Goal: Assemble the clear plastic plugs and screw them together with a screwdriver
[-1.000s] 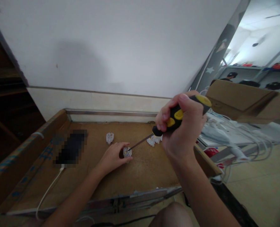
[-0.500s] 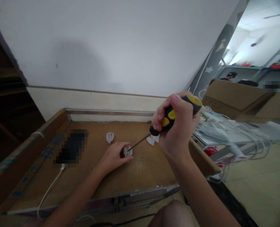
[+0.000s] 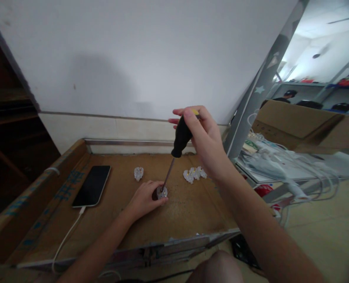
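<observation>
My left hand [image 3: 147, 198] rests on the cardboard-covered worktop [image 3: 118, 224], its thumb and fingers pinched around a small clear plastic plug part [image 3: 162, 193] with brass-coloured metal in it. A screwdriver [image 3: 182, 135] with a black and yellow handle is held in my right hand [image 3: 204, 131]. Its shaft slants down and the tip meets the plug part; the exact contact spot is too small to make out. Behind my left hand lies a similar clear plug part [image 3: 138, 173]. Several more clear plug parts [image 3: 195, 173] sit bunched together to the right, below my right wrist.
On the left lies a phone [image 3: 92, 186] with a white charging cable [image 3: 70, 230] plugged in. A raised wooden edge [image 3: 41, 188] borders the worktop's left side. At right are plastic bags and cables [image 3: 269, 165] and a cardboard box [image 3: 292, 122]. A white wall [image 3: 151, 59] stands behind.
My right hand has moved left and brought the screwdriver from a low slant to a steeper angle over the plug part. Its fingers have loosened around the handle. My left hand keeps its pinch.
</observation>
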Motion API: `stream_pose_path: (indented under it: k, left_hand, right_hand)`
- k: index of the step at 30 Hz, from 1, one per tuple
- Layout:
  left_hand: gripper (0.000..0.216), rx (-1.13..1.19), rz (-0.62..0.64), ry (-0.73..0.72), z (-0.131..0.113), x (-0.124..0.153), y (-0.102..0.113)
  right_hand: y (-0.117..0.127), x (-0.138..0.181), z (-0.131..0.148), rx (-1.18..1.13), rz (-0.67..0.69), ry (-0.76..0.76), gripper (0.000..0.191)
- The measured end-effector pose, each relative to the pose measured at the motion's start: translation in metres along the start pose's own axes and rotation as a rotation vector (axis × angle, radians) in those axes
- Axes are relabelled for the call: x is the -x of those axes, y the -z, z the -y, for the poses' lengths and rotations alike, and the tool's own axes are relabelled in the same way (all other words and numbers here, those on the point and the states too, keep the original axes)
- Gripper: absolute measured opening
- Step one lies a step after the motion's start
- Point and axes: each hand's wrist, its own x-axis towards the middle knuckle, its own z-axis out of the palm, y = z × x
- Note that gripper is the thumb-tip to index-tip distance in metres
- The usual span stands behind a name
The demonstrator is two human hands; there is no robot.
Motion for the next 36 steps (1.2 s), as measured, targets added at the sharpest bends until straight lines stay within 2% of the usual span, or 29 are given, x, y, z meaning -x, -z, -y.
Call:
stream_pose_path:
  k: [3, 7, 11, 14, 24, 28, 32, 36]
  left_hand:
    - [0.041, -0.007, 0.030, 0.023, 0.000, -0.001, 0.000]
    - [0.039, -0.016, 0.034, 0.023, -0.002, -0.001, 0.001]
    - [0.040, -0.015, 0.028, 0.028, -0.003, -0.003, 0.002]
    - [0.041, -0.027, 0.043, 0.049, -0.004, -0.005, 0.001]
    - [0.038, -0.040, 0.028, 0.167, -0.017, -0.007, -0.003]
    - [0.038, -0.038, -0.007, 0.168, -0.021, -0.003, -0.005]
    - [0.038, -0.044, -0.045, 0.151, -0.022, 0.002, -0.007]
    - [0.037, -0.056, -0.061, 0.176, -0.024, 0.004, -0.008]
  right_hand:
    - [0.006, -0.012, 0.002, 0.032, 0.099, -0.078, 0.034]
    - [0.009, -0.021, 0.007, 0.021, 0.220, -0.150, 0.031]
    - [0.006, -0.022, 0.019, 0.102, 0.413, -0.143, 0.027]
    - [0.005, -0.021, 0.020, 0.127, 0.388, -0.111, 0.027]
    - [-0.001, -0.021, -0.008, -0.155, 0.221, -0.122, 0.027]
    - [0.000, -0.017, -0.004, -0.244, 0.288, -0.134, 0.028]
    - [0.005, -0.008, 0.009, -0.172, 0.313, -0.151, 0.022]
    - [-0.003, -0.003, 0.016, -0.135, 0.309, -0.149, 0.024]
